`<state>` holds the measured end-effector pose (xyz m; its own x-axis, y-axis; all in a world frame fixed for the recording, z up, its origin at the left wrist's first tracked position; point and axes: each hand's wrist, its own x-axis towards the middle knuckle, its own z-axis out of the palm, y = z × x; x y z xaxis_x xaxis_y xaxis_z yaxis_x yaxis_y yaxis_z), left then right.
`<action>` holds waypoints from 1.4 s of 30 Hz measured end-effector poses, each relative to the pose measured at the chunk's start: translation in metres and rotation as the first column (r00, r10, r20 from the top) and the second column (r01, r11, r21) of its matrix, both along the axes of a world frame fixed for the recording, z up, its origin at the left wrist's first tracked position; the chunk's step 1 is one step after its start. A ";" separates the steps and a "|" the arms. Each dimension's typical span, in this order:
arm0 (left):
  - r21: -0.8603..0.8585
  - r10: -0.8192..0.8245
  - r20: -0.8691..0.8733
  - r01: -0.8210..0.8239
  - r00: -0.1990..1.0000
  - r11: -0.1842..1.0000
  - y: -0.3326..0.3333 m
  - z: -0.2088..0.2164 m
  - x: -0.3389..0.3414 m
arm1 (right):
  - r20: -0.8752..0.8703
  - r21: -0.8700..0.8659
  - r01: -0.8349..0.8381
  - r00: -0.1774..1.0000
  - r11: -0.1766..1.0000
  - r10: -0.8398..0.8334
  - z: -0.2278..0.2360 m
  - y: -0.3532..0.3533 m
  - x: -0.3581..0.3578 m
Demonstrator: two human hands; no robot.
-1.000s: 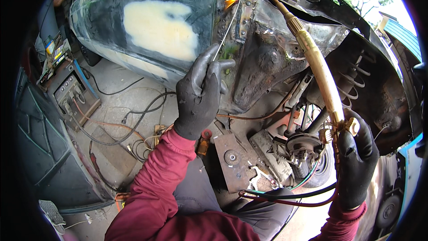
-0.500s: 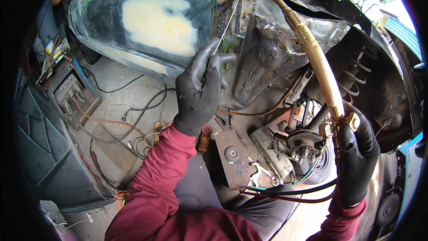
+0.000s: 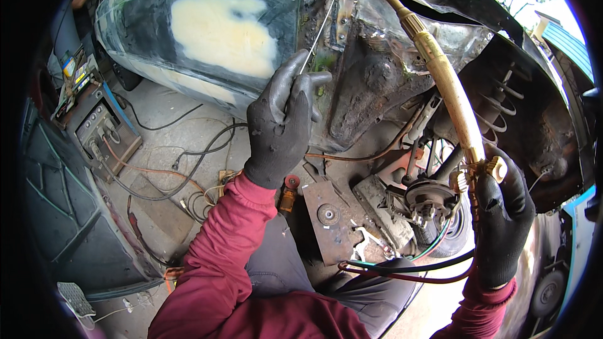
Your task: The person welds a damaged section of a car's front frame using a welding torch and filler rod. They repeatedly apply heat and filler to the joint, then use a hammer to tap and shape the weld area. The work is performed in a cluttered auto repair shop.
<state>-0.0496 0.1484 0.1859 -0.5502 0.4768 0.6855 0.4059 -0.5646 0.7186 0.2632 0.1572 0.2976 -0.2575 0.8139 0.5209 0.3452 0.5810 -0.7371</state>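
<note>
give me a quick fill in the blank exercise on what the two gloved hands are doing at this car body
1. The left hand pinches a thin filler rod whose tip reaches up to the glowing ____.
2. The right hand grips the base of a long ____-coloured torch.
3. The pale patch of filler lies on the body panel to the ____ of the rod.
4. Both hands wear dark ____.

Missing words: flame; brass; left; gloves
</note>
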 end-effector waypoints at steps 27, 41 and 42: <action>0.002 -0.004 0.054 0.004 0.999 1.000 -0.001 0.002 0.002 | 0.065 0.065 0.023 0.998 0.998 -0.027 -0.002 0.004 0.000; 0.012 -0.018 0.046 0.017 0.999 1.000 -0.001 0.002 0.001 | 0.055 0.059 0.007 0.998 0.998 -0.010 -0.006 0.004 0.001; 0.004 -0.013 0.045 0.013 0.999 1.000 -0.001 0.002 0.001 | 0.046 0.061 0.000 0.999 0.998 -0.002 -0.006 0.004 0.001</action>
